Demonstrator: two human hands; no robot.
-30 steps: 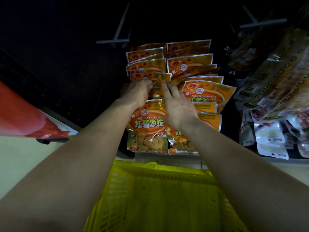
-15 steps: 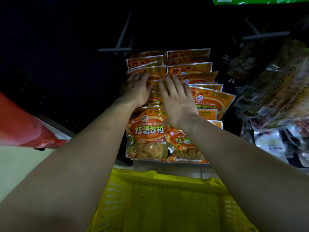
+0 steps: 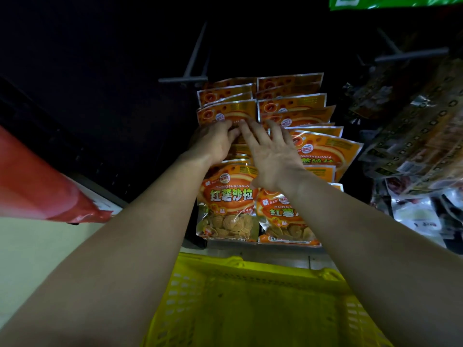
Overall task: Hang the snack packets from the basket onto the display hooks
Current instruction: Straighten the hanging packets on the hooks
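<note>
Seen from a head-worn camera looking down two bare forearms, both hands reach into a dark display rack. The left hand (image 3: 215, 144) and the right hand (image 3: 273, 156) meet with fingertips touching at the top edges of two side-by-side rows of orange snack packets (image 3: 229, 196), which hang in overlapping layers. The right hand lies flat with its fingers spread over the packets, gripping nothing. The left hand's fingers curl behind the left row's upper edges; whether they pinch a packet cannot be told. The hooks carrying these rows are hidden behind the packets. This looks like settling or pressing back the hung packets, and doing it well probably means pushing evenly with both palms so each row slides squarely along its hook, without creasing the foil tops. Below the arms sits the yellow basket (image 3: 250, 267), whose visible part shows no packets. An empty display hook (image 3: 194, 58) juts out above the left row, and another hook (image 3: 411, 54) to the upper right. Dark-wrapped packets (image 3: 413, 146) crowd close on the right, leaving little elbow room. A red bag (image 3: 37, 186) hangs at the left, and a green packet (image 3: 390, 1) hangs overhead.
</note>
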